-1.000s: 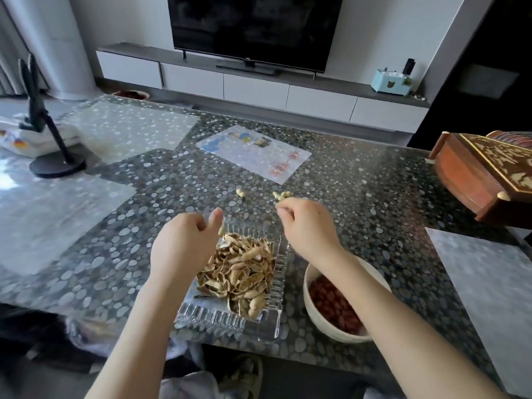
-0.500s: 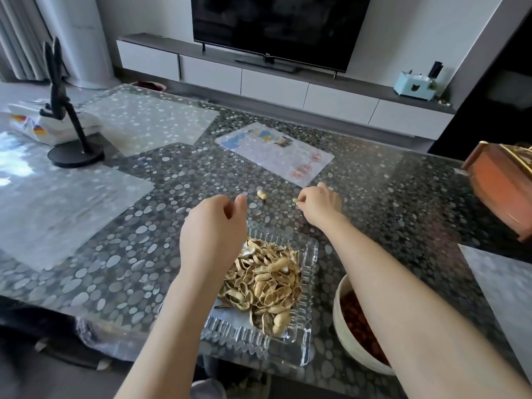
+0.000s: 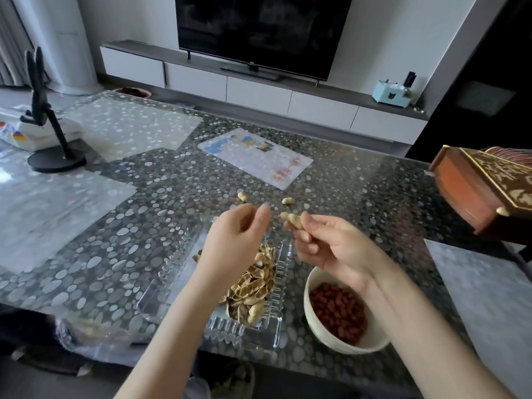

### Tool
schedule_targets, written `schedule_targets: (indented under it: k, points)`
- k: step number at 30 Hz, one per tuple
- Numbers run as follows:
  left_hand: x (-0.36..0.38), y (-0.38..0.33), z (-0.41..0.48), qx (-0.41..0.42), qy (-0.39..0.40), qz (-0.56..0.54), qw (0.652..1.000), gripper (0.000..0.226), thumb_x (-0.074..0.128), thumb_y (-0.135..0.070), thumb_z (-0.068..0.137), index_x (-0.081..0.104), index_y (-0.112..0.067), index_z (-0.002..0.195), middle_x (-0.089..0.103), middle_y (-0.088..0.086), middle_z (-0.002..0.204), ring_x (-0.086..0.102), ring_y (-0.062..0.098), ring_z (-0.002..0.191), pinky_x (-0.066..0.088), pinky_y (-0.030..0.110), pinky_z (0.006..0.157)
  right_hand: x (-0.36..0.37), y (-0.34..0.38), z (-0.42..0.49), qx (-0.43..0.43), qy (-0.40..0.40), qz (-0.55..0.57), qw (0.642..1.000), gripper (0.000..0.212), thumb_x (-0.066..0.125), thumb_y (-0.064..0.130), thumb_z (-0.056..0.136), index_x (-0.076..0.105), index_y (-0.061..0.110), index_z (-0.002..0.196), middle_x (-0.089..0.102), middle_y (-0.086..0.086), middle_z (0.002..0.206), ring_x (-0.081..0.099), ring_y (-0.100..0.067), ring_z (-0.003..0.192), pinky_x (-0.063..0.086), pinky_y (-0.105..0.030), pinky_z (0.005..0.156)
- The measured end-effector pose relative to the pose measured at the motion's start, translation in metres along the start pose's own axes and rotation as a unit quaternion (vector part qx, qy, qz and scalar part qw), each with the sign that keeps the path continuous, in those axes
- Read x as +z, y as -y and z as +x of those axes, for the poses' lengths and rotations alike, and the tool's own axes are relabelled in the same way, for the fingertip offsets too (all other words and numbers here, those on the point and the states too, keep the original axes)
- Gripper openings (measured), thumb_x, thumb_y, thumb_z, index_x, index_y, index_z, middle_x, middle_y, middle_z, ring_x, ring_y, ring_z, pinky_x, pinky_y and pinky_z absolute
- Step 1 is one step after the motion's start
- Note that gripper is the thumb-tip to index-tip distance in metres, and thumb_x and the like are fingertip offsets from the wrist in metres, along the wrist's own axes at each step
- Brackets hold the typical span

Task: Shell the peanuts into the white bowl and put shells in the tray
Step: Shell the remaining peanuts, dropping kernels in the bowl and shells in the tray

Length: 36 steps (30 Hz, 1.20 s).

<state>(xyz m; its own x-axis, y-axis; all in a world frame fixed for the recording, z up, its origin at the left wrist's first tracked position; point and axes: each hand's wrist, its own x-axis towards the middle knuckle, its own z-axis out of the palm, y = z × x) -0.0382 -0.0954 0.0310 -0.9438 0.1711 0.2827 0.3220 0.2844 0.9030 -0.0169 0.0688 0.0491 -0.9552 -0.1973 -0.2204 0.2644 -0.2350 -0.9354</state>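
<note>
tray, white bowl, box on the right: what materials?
Tray: clear ribbed glass or acrylic, cannot tell which; the tabletop pattern shows through it.
White bowl: probably glazed ceramic; smooth cream wall, soft sheen.
Box: looks like reddish varnished wood, with gold ornament on the lid.

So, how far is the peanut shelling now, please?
Mostly done: shells heap in the tray, red kernels sit in the white bowl. In hand: the right hand pinches one unshelled peanut, left hand beside it. Left: two whole peanuts on the table.
</note>
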Motion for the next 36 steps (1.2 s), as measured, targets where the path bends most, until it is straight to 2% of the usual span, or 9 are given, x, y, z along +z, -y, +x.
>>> schedule_targets:
  k: [4, 8, 11, 14, 18, 22, 25, 30, 36]
  points:
    - [0.017, -0.017, -0.018, -0.014, 0.126, -0.087, 0.988, 0.049, 0.041, -0.051, 0.09, 0.058, -0.01, 0.071, 0.042, -0.005, 0.057, 0.034, 0.009, 0.051, 0.027, 0.023, 0.052, -0.005, -0.006, -0.044, -0.032, -0.008, 0.014, 0.999, 0.025, 0.054, 0.025, 0.083, 0.065, 0.003, 0.084, 0.044, 0.003, 0.056, 0.037, -0.005, 0.046, 0.031, -0.015, 0.045]
    - [0.033, -0.03, -0.029, -0.047, 0.201, -0.202, 0.957, 0.036, 0.044, -0.043, 0.088, 0.06, -0.025, 0.062, 0.045, -0.015, 0.056, 0.036, 0.002, 0.052, 0.03, 0.016, 0.054, -0.011, -0.011, -0.067, -0.106, -0.061, -0.079, 0.989, 0.03, 0.057, 0.033, 0.083, 0.06, 0.008, 0.065, 0.047, 0.001, 0.055, 0.041, -0.009, 0.049, 0.035, -0.016, 0.046]
    - [0.046, -0.032, -0.031, -0.042, 0.221, -0.204, 0.953, 0.038, 0.046, -0.04, 0.089, 0.065, -0.01, 0.077, 0.048, -0.012, 0.06, 0.041, 0.004, 0.058, 0.036, 0.018, 0.061, -0.019, -0.018, -0.077, -0.142, -0.124, -0.206, 0.96, 0.041, 0.052, 0.041, 0.086, 0.063, 0.002, 0.081, 0.051, 0.005, 0.057, 0.045, -0.009, 0.055, 0.038, -0.018, 0.051]
    - [0.054, -0.032, -0.031, -0.046, 0.216, -0.211, 0.952, 0.041, 0.05, -0.042, 0.084, 0.057, -0.002, 0.078, 0.047, -0.006, 0.064, 0.041, 0.008, 0.062, 0.037, 0.027, 0.067, -0.026, -0.021, -0.085, -0.15, -0.134, -0.259, 0.945, 0.046, 0.046, 0.045, 0.09, 0.061, 0.004, 0.077, 0.05, 0.0, 0.061, 0.045, -0.014, 0.06, 0.038, -0.025, 0.056]
    - [0.065, -0.038, -0.03, -0.071, 0.244, -0.28, 0.926, 0.024, 0.054, -0.034, 0.083, 0.057, -0.019, 0.063, 0.045, -0.011, 0.059, 0.038, 0.004, 0.057, 0.035, 0.02, 0.062, -0.03, -0.018, -0.09, -0.155, -0.122, -0.197, 0.96, 0.04, 0.048, 0.039, 0.092, 0.055, 0.007, 0.068, 0.04, -0.001, 0.06, 0.038, -0.011, 0.056, 0.033, -0.021, 0.052]
    - [0.075, -0.039, -0.029, -0.067, 0.245, -0.302, 0.919, 0.03, 0.06, -0.032, 0.083, 0.054, -0.026, 0.054, 0.041, -0.011, 0.056, 0.036, 0.004, 0.054, 0.036, 0.014, 0.057, -0.037, -0.019, -0.09, -0.149, -0.113, -0.112, 0.976, 0.05, 0.055, 0.032, 0.089, 0.05, -0.017, 0.086, 0.043, 0.006, 0.057, 0.036, -0.007, 0.055, 0.033, -0.018, 0.052]
    - [0.08, -0.039, -0.028, -0.073, 0.229, -0.305, 0.921, 0.031, 0.054, -0.031, 0.083, 0.056, -0.025, 0.052, 0.039, -0.011, 0.054, 0.032, 0.005, 0.053, 0.031, 0.016, 0.054, -0.038, -0.019, -0.091, -0.17, -0.138, -0.137, 0.966, 0.044, 0.056, 0.038, 0.091, 0.056, -0.004, 0.076, 0.044, 0.002, 0.058, 0.038, -0.009, 0.056, 0.034, -0.021, 0.054]
    - [0.084, -0.035, -0.029, -0.074, 0.234, -0.294, 0.924, 0.025, 0.057, -0.039, 0.082, 0.065, -0.026, 0.061, 0.043, -0.01, 0.057, 0.038, 0.005, 0.056, 0.037, 0.017, 0.059, -0.041, -0.022, -0.095, -0.246, -0.183, -0.322, 0.896, 0.026, 0.05, 0.037, 0.092, 0.06, 0.019, 0.076, 0.055, 0.012, 0.061, 0.049, -0.002, 0.058, 0.039, -0.015, 0.058]
    - [0.084, -0.034, -0.032, -0.034, 0.228, -0.225, 0.947, 0.041, 0.058, -0.049, 0.081, 0.067, -0.009, 0.086, 0.047, -0.007, 0.061, 0.042, 0.006, 0.06, 0.039, 0.025, 0.066, -0.052, -0.036, -0.092, -0.36, -0.281, -0.493, 0.74, 0.029, 0.06, 0.036, 0.09, 0.061, 0.009, 0.081, 0.061, 0.005, 0.071, 0.057, -0.009, 0.063, 0.045, -0.022, 0.056]
